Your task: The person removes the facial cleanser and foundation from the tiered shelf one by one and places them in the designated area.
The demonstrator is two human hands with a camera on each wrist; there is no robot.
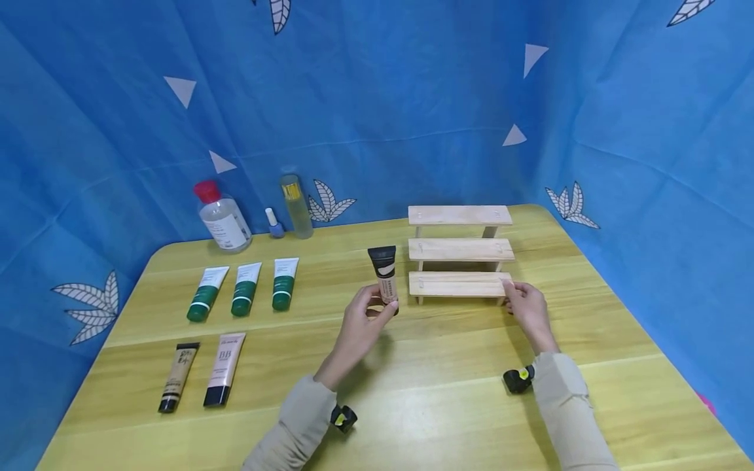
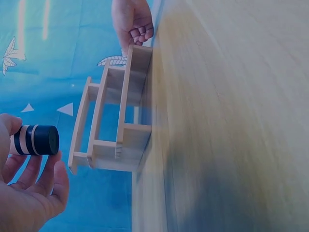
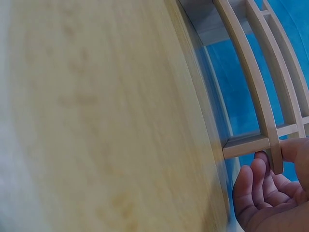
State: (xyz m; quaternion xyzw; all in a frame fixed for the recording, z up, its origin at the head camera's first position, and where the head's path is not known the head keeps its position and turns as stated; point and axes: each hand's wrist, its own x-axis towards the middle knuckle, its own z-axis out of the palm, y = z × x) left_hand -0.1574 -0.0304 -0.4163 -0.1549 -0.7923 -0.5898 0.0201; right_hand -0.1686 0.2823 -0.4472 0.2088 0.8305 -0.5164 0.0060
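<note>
My left hand [image 1: 364,320] holds a small cosmetic tube [image 1: 385,275] between thumb and fingers, above the table and left of the wooden rack. Its crimped black end points up in the head view; the black cap [image 2: 47,140] shows in the left wrist view. A three-tier wooden display rack [image 1: 461,250] stands at the back right. My right hand [image 1: 528,309] pinches the right end of its lowest shelf [image 3: 251,82], thumb on top and fingers underneath. The rack's three shelves bear nothing.
Several green-and-white tubes [image 1: 245,289] lie at the left. Nearer lie a tan tube [image 1: 179,376] and a pink BB tube [image 1: 224,369]. Along the back stand a red-capped bottle [image 1: 226,219], a nail polish bottle [image 1: 274,224] and a gold-collared bottle [image 1: 297,208]. Blue curtain surrounds the table.
</note>
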